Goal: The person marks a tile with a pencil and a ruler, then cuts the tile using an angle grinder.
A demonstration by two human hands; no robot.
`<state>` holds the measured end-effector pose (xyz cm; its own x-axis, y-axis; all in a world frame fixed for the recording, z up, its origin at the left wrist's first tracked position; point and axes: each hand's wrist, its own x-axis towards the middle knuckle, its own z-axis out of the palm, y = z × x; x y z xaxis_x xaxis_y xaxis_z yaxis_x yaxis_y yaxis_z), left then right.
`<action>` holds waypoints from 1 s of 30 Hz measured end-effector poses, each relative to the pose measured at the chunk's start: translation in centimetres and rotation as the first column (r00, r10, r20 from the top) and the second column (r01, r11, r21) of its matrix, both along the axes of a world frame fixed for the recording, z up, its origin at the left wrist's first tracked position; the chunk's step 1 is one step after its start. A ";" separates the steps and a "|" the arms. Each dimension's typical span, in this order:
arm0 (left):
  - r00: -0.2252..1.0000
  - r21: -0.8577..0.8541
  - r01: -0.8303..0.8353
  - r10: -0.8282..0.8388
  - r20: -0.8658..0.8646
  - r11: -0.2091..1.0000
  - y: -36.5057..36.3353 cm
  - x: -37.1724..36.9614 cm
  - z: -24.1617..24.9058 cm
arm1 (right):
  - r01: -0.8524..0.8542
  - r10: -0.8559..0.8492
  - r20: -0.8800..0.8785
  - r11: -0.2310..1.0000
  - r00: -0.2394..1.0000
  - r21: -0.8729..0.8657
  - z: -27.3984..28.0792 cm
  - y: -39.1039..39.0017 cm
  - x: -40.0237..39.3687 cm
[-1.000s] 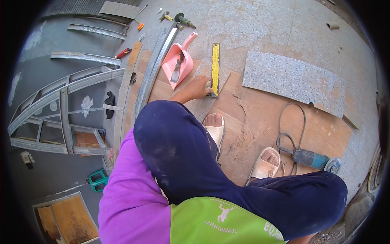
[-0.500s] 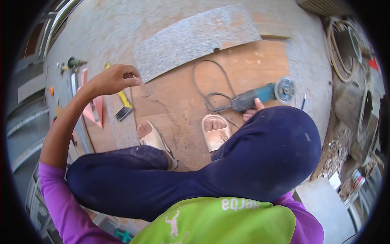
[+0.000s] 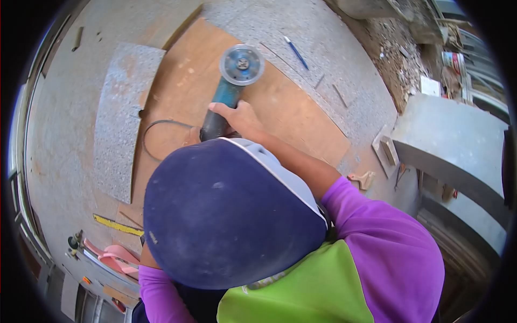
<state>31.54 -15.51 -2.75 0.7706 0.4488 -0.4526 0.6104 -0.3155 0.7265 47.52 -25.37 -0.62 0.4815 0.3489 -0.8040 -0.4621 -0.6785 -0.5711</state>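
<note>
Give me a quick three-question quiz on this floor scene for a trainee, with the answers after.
1. True or false: the right hand grips the body of the angle grinder.
2. Which lies nearest the grinder's disc: A) the blue pen, B) the yellow level, C) the pink dustpan?
3. Fill in: the grinder rests on a brown ____ board.

Key: 1 true; 2 A; 3 plywood.

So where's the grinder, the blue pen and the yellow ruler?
grinder (image 3: pixel 226 97), head view, on its blue body.
blue pen (image 3: pixel 296 53), head view, mid-shaft.
yellow ruler (image 3: pixel 118 226), head view, middle of the strip.
</note>
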 end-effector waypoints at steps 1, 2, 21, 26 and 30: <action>0.999 0.049 0.003 -0.001 -0.051 0.999 -0.5 0.8 -0.2 | 0.017 -0.016 -0.020 1.000 1.000 0.025 0.4 -0.1 -0.1; 0.995 0.093 0.008 0.001 -0.097 0.996 -0.9 1.4 -0.3 | 0.027 -0.025 -0.038 0.998 0.999 0.058 0.7 0.1 -0.1; 0.910 -0.904 -0.124 0.410 0.060 0.408 1.9 6.4 8.8 | 0.398 -0.101 -0.407 0.511 0.908 0.762 5.5 3.7 6.0; 0.831 -0.494 -0.285 0.469 0.299 0.821 1.8 9.2 11.7 | 0.240 -0.186 -0.166 0.509 0.968 0.827 8.3 6.7 6.5; 0.792 -0.586 -0.269 0.522 0.316 0.764 2.2 8.6 12.8 | 0.261 -0.051 -0.265 0.421 0.963 0.869 8.5 7.7 6.6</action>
